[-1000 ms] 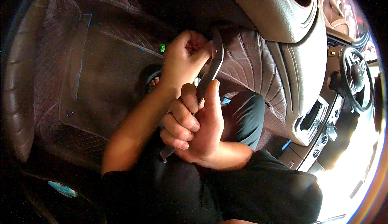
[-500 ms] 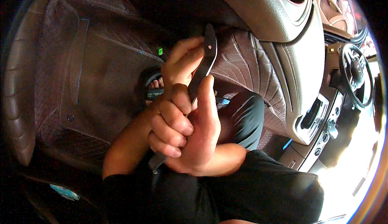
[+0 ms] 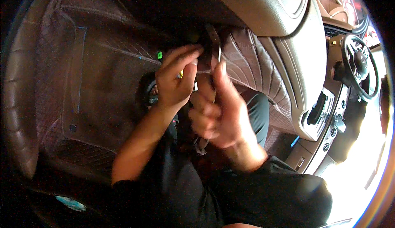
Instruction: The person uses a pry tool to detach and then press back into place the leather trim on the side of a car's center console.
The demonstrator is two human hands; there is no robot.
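In the fist of my right hand [image 3: 222,113] is a long, dark, flat tool [image 3: 213,39] with a thin bright edge. Its upper end sticks out past my thumb, and the lower end shows beneath my fingers; its exact kind cannot be made out. To the left of the tool, my left hand [image 3: 175,80] has its fingers stretched out, fingertips close to the tool but apart from it. The left hand appears to hold nothing. Both hands are slightly blurred and hover above my lap.
I sit inside a car. Brown quilted floor covering [image 3: 111,76] lies to the left, and a pleated leather seat part [image 3: 255,59] is beyond my hands. A beige padded panel [image 3: 296,67] and the steering wheel [image 3: 360,65] are at the right. My sandalled foot [image 3: 152,92] is below.
My hands have drawn apart: the left has come off the tool and its fingers have straightened. My right hand has moved right and slightly up, still gripping the tool.
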